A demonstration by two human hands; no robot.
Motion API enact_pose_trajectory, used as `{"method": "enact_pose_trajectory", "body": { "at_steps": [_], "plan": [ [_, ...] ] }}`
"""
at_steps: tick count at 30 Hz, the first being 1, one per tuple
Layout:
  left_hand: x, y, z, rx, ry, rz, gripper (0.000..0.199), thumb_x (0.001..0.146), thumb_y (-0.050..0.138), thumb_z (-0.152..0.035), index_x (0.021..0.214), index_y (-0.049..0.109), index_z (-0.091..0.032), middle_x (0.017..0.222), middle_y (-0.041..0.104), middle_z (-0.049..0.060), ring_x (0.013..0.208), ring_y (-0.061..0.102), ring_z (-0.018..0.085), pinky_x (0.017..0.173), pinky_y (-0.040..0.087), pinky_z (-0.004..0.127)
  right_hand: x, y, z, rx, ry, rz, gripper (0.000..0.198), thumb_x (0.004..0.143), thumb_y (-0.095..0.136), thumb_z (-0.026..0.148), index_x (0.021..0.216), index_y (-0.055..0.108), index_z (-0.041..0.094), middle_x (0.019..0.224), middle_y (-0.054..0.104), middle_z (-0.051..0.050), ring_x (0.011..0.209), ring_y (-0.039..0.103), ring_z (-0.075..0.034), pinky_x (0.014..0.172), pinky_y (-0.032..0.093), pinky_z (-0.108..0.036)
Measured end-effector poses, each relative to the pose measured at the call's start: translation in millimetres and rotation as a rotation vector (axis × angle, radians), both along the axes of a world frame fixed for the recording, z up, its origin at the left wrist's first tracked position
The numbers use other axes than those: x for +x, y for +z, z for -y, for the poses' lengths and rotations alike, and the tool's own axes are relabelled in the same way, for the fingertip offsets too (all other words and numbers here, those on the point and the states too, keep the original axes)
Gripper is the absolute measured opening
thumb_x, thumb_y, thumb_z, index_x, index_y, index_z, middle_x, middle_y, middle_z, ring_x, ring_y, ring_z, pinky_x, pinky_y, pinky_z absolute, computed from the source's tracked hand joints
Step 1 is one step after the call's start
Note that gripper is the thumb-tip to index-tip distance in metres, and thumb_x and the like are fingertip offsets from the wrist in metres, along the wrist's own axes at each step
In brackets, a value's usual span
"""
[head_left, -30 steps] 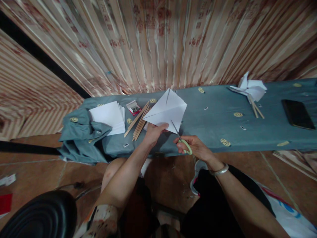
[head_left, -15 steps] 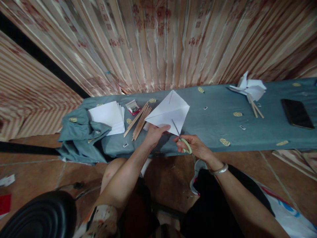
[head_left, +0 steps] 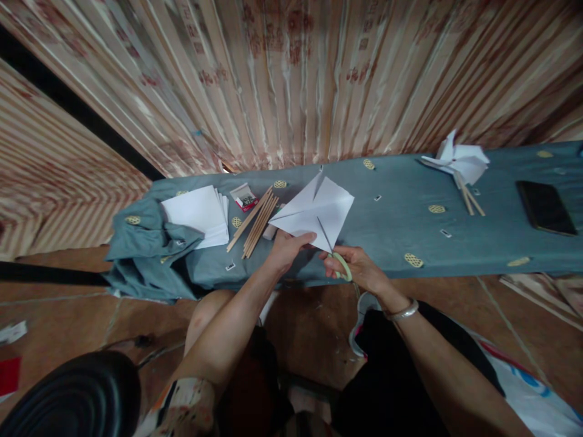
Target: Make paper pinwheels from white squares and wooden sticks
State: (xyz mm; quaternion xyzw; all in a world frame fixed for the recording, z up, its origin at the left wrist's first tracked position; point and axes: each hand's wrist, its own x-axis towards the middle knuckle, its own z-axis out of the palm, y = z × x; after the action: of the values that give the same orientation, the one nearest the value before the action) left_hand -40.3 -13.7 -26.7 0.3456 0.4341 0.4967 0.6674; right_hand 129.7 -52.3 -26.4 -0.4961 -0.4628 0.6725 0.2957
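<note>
A square sheet of white paper (head_left: 334,206), turned corner-up and slit in from its corners, is above the covered table. My left hand (head_left: 291,246) pinches its lower left edge, thumb on top and fingers underneath. In my right hand (head_left: 357,267) is a pair of scissors (head_left: 342,266) with light green handles, my fingers through the loops. Its dark blades reach into the paper from the bottom corner, along a slit toward the middle. To the left of the paper lie several thin wooden sticks (head_left: 258,227), and a small red and white box (head_left: 243,198) with small dark pieces inside.
A stack of white paper (head_left: 194,209) lies at the left on the blue-green cloth (head_left: 387,224). Toward the right end are a white paper pinwheel (head_left: 462,162) with wooden sticks and a black phone (head_left: 545,206). A pleated curtain (head_left: 291,91) hangs behind. A round black object (head_left: 77,394) stands lower left.
The scissor blades have come together along the slit at the bottom corner. The sheet has shifted slightly right, and its upper slit has spread wider.
</note>
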Motion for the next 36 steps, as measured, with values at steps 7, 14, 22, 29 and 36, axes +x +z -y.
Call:
{"method": "enact_pose_trajectory", "body": {
  "at_steps": [7,14,22,29,36],
  "plan": [
    [-0.4,1.7,-0.3,-0.004,0.002,-0.029,0.031,0.051,0.080,-0.025,0.078,0.064,-0.021,0.077,0.069,0.001,0.070,0.061,0.017,0.067,0.051,0.031,-1.9,-3.7,0.4,-0.005,-0.018,-0.022,0.050,0.053,0.085,0.060,0.074,0.070,0.017,0.056,0.063,0.002,0.049,0.055,-0.009,0.051,0.044,-0.023],
    [-0.6,0.6,-0.3,-0.008,-0.012,-0.019,0.036,0.050,0.081,-0.028,0.080,0.064,-0.021,0.076,0.068,-0.001,0.069,0.062,0.017,0.068,0.050,0.030,-5.1,0.5,0.6,-0.063,-0.069,-0.026,0.053,0.043,0.089,0.057,0.070,0.067,0.018,0.054,0.064,0.003,0.049,0.055,-0.008,0.050,0.044,-0.022],
    [1.3,-0.5,1.2,-0.031,-0.017,0.001,0.034,0.050,0.081,-0.025,0.080,0.064,-0.019,0.075,0.067,-0.001,0.068,0.061,0.016,0.068,0.052,0.032,-3.3,-1.9,-0.3,-0.008,-0.046,0.006,0.048,0.051,0.085,0.059,0.065,0.064,0.018,0.056,0.065,0.001,0.050,0.056,-0.010,0.051,0.044,-0.022],
    [1.3,-1.6,1.1,-0.018,-0.017,0.012,0.034,0.052,0.081,-0.024,0.081,0.064,-0.018,0.076,0.067,-0.001,0.068,0.061,0.015,0.067,0.053,0.030,-4.5,-2.7,0.1,0.007,-0.059,0.020,0.049,0.050,0.085,0.061,0.062,0.063,0.018,0.054,0.063,0.002,0.049,0.054,-0.009,0.049,0.043,-0.022],
    [1.7,-1.2,2.4,-0.017,-0.022,0.005,0.035,0.052,0.081,-0.024,0.082,0.063,-0.019,0.075,0.067,0.000,0.068,0.061,0.015,0.067,0.052,0.030,-4.6,-3.4,0.0,0.023,-0.061,0.045,0.049,0.052,0.084,0.061,0.063,0.063,0.018,0.054,0.063,0.001,0.049,0.053,-0.009,0.049,0.042,-0.022]
  ]
}}
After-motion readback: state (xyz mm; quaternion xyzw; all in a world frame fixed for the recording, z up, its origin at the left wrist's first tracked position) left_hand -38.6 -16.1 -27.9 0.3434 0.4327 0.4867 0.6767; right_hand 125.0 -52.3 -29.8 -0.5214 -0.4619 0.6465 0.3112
